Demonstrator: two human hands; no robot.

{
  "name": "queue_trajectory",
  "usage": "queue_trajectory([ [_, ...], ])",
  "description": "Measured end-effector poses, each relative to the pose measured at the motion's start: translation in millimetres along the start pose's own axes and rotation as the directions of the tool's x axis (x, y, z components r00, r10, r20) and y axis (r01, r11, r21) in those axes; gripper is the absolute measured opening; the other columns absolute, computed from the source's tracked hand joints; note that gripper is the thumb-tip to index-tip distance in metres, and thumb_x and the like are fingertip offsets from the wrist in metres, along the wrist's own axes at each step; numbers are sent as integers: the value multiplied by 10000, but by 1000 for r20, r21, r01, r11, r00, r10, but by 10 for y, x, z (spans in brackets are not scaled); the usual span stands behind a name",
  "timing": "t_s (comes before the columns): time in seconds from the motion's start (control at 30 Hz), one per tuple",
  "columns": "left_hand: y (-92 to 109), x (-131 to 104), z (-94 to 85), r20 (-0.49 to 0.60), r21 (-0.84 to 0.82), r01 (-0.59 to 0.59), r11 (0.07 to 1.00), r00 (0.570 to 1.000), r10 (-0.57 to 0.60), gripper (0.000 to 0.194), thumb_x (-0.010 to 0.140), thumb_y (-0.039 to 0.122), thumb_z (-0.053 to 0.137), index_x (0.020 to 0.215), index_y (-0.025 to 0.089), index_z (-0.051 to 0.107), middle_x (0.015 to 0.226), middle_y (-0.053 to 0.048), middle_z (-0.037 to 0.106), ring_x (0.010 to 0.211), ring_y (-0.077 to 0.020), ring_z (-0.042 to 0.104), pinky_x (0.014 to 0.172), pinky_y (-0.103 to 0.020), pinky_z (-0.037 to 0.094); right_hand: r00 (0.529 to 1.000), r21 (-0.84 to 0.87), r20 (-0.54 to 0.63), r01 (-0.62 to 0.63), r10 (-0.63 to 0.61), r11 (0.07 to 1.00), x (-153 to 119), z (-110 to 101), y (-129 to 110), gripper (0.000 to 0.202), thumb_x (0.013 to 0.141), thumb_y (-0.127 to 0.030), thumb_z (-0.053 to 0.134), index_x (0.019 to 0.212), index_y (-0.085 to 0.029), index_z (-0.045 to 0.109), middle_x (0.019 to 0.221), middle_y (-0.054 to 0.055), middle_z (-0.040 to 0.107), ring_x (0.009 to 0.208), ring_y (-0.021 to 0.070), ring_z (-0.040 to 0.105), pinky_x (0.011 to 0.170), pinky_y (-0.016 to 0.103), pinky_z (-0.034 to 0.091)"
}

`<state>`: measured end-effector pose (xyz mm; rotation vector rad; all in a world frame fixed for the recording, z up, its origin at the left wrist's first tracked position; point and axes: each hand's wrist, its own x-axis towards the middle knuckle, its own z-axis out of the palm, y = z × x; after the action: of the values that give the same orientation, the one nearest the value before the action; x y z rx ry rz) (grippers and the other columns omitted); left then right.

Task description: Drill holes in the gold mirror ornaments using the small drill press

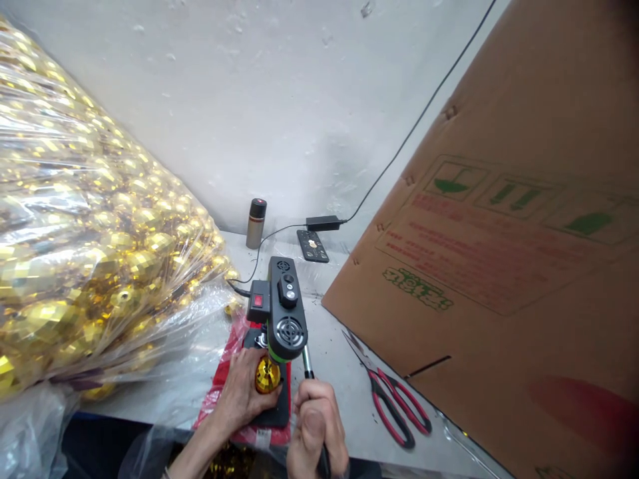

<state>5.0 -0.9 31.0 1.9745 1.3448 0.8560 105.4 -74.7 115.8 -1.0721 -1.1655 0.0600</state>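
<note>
My left hand is closed around a small gold faceted ball, held on the base below the head of a small black bench machine. The machine looks like a mini drill press, with round vents on top and a red switch on its side. The ball's lower part is hidden by my fingers. My right hand is wrapped around the lever handle, a metal rod with a black grip, right of the ball. Whatever is under the machine head is mostly hidden from above.
A clear plastic bag bulging with gold balls fills the left. Red-handled scissors lie right of the lever, near a big cardboard box. Behind stand a cylindrical can, a power adapter with its cord, and a dark flat card-like object.
</note>
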Motion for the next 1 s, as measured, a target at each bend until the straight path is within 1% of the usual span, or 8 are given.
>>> queue_trajectory([
  [0.17,-5,3,9,1,-9,-4,1000,1000,4,419,691,339,806,1076,210,703,1020,-96,748,984,-356,656,922,-495,486,990,-4,-29,136,-136,991,29,27,124,372,1091,-217,392,728,-227,476,705,-38,504,607,106,486,592,265,385],
  [0.23,-11,-1,21,-9,-8,-6,1000,1000,6,404,695,342,801,1066,216,704,1007,-92,745,983,-354,655,920,-489,486,985,-3,-51,163,-163,987,33,42,163,385,1092,-226,388,714,-228,459,690,-41,492,591,104,475,588,260,388],
  [0.33,-16,-4,31,-18,-8,-10,1000,1000,10,388,705,363,801,1057,232,701,997,-83,742,972,-346,654,914,-482,489,983,-13,-65,169,-169,986,28,57,190,392,1094,-240,382,707,-230,443,680,-41,489,581,106,470,590,262,388],
  [0.5,-1,4,24,-13,-8,6,1000,1000,-6,357,710,398,810,1000,233,686,939,-76,724,942,-347,657,890,-479,497,979,-33,-48,199,-201,979,32,44,204,391,1093,-230,374,709,-232,442,671,-54,494,576,104,473,677,273,438],
  [0.6,9,11,24,-16,-3,7,1000,1000,-7,341,700,382,804,976,228,676,926,-78,716,935,-353,660,880,-483,500,979,-40,-45,198,-200,979,32,27,214,388,1086,-215,372,705,-234,445,666,-57,502,575,109,475,725,284,457],
  [0.73,15,16,30,-20,2,2,1000,1000,-2,323,696,339,779,982,225,678,941,-77,719,941,-349,661,885,-486,497,981,-43,-50,183,-185,982,15,15,233,376,1061,-185,389,700,-238,478,661,-54,529,576,124,486,829,335,482],
  [0.83,13,16,41,-15,3,-1,1000,1000,1,344,685,298,772,1009,221,684,967,-81,726,967,-349,662,896,-485,495,978,-10,-78,192,-192,981,5,31,252,377,1053,-190,407,685,-237,475,647,-50,518,568,126,483,791,332,486],
  [1.0,-14,12,89,-25,17,-17,1000,1000,18,391,672,272,770,1048,200,689,978,-96,736,978,-366,668,915,-517,496,982,48,-110,159,-153,986,14,91,259,393,1073,-204,391,686,-230,453,664,-40,473,567,118,472,585,258,431],
])
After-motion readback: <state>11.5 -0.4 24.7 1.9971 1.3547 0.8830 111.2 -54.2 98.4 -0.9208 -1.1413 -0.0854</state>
